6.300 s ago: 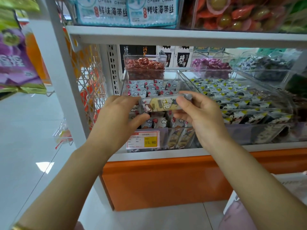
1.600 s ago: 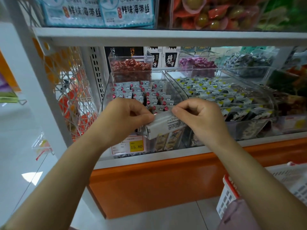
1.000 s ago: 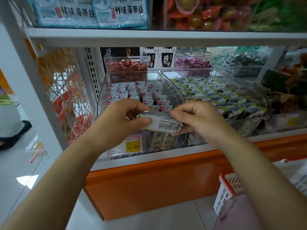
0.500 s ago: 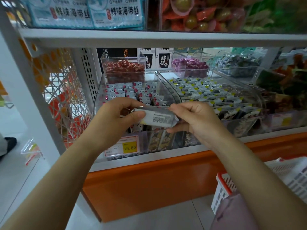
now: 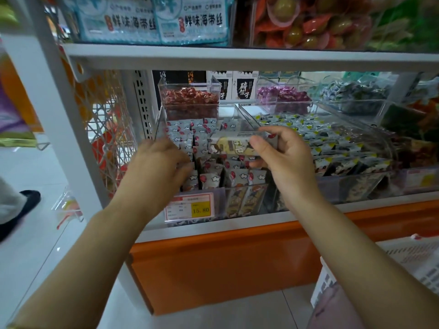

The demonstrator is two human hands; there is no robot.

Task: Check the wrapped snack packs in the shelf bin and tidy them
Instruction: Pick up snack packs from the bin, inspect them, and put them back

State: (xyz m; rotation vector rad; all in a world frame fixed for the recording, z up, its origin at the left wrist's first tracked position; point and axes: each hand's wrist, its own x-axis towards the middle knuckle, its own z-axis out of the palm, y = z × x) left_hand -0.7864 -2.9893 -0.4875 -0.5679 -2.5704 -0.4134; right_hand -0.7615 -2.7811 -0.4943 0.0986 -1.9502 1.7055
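A clear shelf bin (image 5: 164,119) holds several grey wrapped snack packs (image 5: 209,179) with red dots, standing in rows. My right hand (image 5: 282,157) holds one wrapped pack (image 5: 229,146) sideways above the bin, its cream and black printed face towards me. My left hand (image 5: 159,165) is off that pack, fingers bent down among the packs at the bin's left side. Whether it grips one is hidden.
A yellow price tag (image 5: 190,207) hangs on the bin's front. A second clear bin (image 5: 370,131) of yellow-marked packs sits to the right. A white shelf board (image 5: 237,58) runs overhead. A white basket (image 5: 408,262) stands at the lower right, a wire rack (image 5: 107,129) at the left.
My left hand let go of the pack and dropped into the bin's left side. My right hand turned the pack from its grey back to its printed face.
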